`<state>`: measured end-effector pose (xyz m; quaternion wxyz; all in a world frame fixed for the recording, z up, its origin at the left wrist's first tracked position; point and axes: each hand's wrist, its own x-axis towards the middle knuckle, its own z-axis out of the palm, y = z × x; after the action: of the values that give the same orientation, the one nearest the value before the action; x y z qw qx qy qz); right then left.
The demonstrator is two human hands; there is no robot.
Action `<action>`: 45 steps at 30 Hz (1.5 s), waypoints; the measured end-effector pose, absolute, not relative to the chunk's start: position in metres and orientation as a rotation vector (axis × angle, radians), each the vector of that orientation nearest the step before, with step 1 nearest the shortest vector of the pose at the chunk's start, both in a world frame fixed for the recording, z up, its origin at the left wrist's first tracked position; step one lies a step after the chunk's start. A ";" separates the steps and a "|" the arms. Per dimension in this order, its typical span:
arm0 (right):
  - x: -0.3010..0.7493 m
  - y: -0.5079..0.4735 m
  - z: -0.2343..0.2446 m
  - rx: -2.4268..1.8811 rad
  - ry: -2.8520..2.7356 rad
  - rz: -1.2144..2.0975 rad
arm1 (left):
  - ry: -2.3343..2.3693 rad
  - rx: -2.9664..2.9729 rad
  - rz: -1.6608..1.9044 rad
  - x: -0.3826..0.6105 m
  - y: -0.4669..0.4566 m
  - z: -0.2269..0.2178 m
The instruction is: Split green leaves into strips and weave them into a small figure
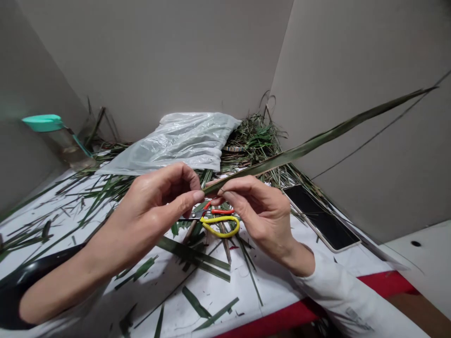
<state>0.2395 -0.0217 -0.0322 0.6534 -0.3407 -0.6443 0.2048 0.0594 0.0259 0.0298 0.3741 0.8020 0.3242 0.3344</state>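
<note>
Both of my hands pinch the near end of a long green palm leaf strip (317, 138) that stretches up and away to the right. My left hand (155, 206) has thumb and fingers closed on the leaf's tip. My right hand (257, 211) grips the same end from the other side, fingertips almost touching the left ones. Directly below the hands, on the white table cover (218, 291), lie scissors (218, 219) with one yellow and one orange handle loop.
Cut leaf pieces (193, 256) litter the cover. A clear plastic bag (179, 141) and a heap of green leaves (253, 136) lie at the back. A dark phone (319, 216) rests at right. A teal-lidded bottle (52, 134) stands far left. Grey walls enclose the corner.
</note>
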 end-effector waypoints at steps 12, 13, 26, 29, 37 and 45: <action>0.236 -0.030 -0.030 -0.838 -1.679 0.146 | 0.836 1.950 0.837 0.056 0.025 0.025; 0.235 -0.030 -0.031 -0.841 -1.697 0.113 | 0.832 1.963 0.848 0.057 0.024 0.024; 0.237 -0.034 -0.029 -0.930 -1.733 -0.188 | 0.890 2.078 1.005 0.060 0.017 0.021; 0.237 -0.034 -0.029 -0.955 -1.727 -0.210 | 0.871 2.099 1.066 0.059 0.018 0.019; 0.237 -0.032 -0.028 -0.934 -1.731 -0.250 | 0.934 2.179 1.205 0.061 0.013 0.016; 0.238 -0.030 -0.029 -0.930 -1.738 -0.273 | 1.024 2.284 1.229 0.059 0.012 0.014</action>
<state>0.2378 -0.0305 -0.0289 0.5447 -0.3920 -0.7324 -0.1149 0.0592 0.0115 0.0142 0.1756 0.8064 0.3615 0.4338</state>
